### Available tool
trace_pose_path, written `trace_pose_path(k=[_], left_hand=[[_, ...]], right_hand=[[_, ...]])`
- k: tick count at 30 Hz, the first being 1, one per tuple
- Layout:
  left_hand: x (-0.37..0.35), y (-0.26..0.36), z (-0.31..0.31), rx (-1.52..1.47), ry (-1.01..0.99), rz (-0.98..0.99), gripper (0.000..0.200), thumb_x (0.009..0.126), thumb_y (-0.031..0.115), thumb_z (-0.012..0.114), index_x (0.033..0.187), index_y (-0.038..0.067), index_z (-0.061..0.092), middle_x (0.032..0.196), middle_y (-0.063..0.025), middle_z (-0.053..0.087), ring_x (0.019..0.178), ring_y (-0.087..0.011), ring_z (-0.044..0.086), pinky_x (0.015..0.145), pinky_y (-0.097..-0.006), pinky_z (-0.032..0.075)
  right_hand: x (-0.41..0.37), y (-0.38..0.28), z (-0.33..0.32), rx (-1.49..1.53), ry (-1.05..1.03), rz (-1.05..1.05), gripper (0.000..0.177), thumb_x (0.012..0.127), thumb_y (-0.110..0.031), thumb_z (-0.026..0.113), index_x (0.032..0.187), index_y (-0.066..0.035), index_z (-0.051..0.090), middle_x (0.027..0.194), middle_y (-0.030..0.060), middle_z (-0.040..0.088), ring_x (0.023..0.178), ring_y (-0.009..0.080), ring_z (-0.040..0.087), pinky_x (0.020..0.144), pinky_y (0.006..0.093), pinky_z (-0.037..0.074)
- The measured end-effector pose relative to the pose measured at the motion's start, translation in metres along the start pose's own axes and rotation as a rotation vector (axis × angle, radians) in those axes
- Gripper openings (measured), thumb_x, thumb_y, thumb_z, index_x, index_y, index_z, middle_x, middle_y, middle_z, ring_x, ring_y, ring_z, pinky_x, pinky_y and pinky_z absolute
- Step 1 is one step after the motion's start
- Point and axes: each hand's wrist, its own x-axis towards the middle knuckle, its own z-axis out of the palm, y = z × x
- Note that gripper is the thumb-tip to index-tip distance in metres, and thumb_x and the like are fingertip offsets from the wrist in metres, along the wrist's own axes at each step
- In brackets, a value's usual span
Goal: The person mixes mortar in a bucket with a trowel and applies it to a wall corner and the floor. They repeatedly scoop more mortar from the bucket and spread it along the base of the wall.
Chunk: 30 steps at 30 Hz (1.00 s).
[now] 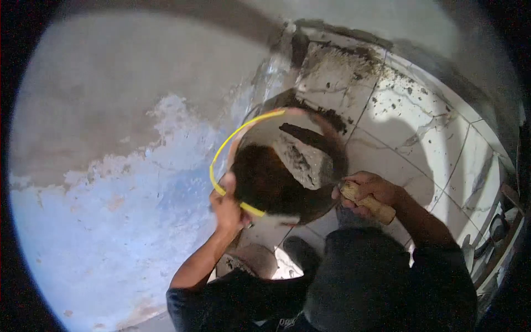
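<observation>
A round mortar pan (pixel 239 145) with a yellow edge along its left side is in front of me, tilted. My left hand (pixel 225 207) is closed around the yellow edge at the near left. Wet grey mortar (pixel 304 163) sits in the pan's right part, while shadow darkens the left part. My right hand (pixel 368 193) is wrapped round the wooden handle (pixel 383 212) of a trowel at the pan's near right edge. The trowel's blade points into the pan and is hard to make out in the shadow.
On the left rises a wall with blue-white paint (pixel 121 238) below and grey plaster (pixel 121 83) above. Marbled floor tiles (pixel 398 138) carry mortar splashes (pixel 345 66) along the far wall. Dim items (pixel 500 227) stand at the far right. My legs and shoes are below.
</observation>
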Motion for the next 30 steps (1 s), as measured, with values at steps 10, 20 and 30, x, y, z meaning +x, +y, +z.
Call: trace_pose_path(k=[10, 20, 30], left_hand=[[-0.031, -0.038, -0.103, 0.522, -0.176, -0.075, 0.039, 0.091, 0.031, 0.052, 0.111, -0.003, 0.059, 0.098, -0.0027, 0.061, 0.086, -0.0104, 0.054, 0.078, -0.0260, 0.043], [-0.044, -0.038, -0.103, 0.422, -0.208, -0.017, 0.042, 0.092, 0.034, 0.050, 0.113, -0.002, 0.056, 0.070, 0.0072, 0.051, 0.058, -0.0025, 0.040, 0.051, -0.0204, 0.031], [-0.041, -0.055, -0.130, 0.446, -0.213, -0.067, 0.045, 0.089, 0.041, 0.053, 0.112, 0.002, 0.057, 0.064, 0.0076, 0.050, 0.051, -0.0030, 0.039, 0.044, -0.0204, 0.027]], right_hand=[[0.155, -0.048, -0.012, -0.089, 1.073, -1.304, 0.052, 0.079, -0.015, 0.064, 0.120, -0.003, 0.035, 0.090, 0.0101, 0.052, 0.074, 0.0185, 0.056, 0.059, 0.0305, 0.049], [0.223, -0.043, -0.067, 0.280, 0.718, -1.015, 0.032, 0.085, -0.016, 0.056, 0.112, -0.010, 0.039, 0.075, 0.0053, 0.051, 0.051, 0.0157, 0.052, 0.044, 0.0314, 0.047], [0.232, -0.026, -0.165, -0.681, 1.120, -0.773, 0.031, 0.088, -0.018, 0.049, 0.111, 0.002, 0.048, 0.109, 0.0224, 0.054, 0.096, 0.0338, 0.056, 0.084, 0.0406, 0.046]])
